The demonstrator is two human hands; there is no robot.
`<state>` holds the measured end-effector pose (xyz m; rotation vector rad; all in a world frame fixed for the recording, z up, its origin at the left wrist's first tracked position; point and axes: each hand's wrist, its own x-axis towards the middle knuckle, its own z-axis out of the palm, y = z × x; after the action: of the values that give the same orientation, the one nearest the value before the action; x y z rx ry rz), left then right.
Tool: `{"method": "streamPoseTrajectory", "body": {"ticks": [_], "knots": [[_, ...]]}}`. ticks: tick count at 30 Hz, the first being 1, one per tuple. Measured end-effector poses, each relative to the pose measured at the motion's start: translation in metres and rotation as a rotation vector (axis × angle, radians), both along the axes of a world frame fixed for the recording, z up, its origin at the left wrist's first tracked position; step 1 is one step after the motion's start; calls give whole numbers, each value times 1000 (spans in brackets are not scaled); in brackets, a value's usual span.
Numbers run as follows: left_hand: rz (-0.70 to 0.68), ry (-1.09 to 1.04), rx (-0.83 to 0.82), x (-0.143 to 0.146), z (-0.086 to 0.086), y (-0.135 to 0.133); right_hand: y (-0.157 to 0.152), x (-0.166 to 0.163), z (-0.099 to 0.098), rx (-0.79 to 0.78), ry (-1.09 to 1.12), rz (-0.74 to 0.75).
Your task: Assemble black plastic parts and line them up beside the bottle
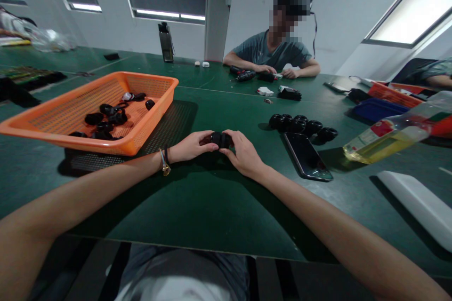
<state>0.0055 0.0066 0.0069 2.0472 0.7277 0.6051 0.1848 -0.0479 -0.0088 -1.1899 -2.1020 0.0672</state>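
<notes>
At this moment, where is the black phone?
In the head view, the phone lies on the green table, right of the wearer's right hand, just on the near side of the black round parts and left of the bottle.

Workshop around you | long green worktable before you | orange basket of black parts | co-worker opposite you, drill nearby

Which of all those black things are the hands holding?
The black piece between the left hand and right hand. Neither hand touches the loose pieces in the orange basket or the black cluster beside the phone.
</notes>
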Motion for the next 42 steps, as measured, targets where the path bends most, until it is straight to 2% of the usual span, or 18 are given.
{"method": "streamPoseTrajectory", "body": {"ticks": [11, 19, 27, 30, 36, 42], "knots": [[10, 39, 130, -2, 1, -4, -1, -1, -2, -64, 37, -16], [24, 99, 254, -2, 6, -7, -4, -4, 5, -209, 84, -51], [28, 100, 238, -1, 8, -9, -5, -6, 11, -321, 95, -96], [32, 85, 181, 0, 6, -7, -4, -6, 7, -286, 108, -90], [-24, -8, 9, 1, 0, 0, 0, -3, -3, -31, 82, -24], [-25, -23, -55, 2, 0, 1, -1, -2, -3, 109, 46, -8]]}}
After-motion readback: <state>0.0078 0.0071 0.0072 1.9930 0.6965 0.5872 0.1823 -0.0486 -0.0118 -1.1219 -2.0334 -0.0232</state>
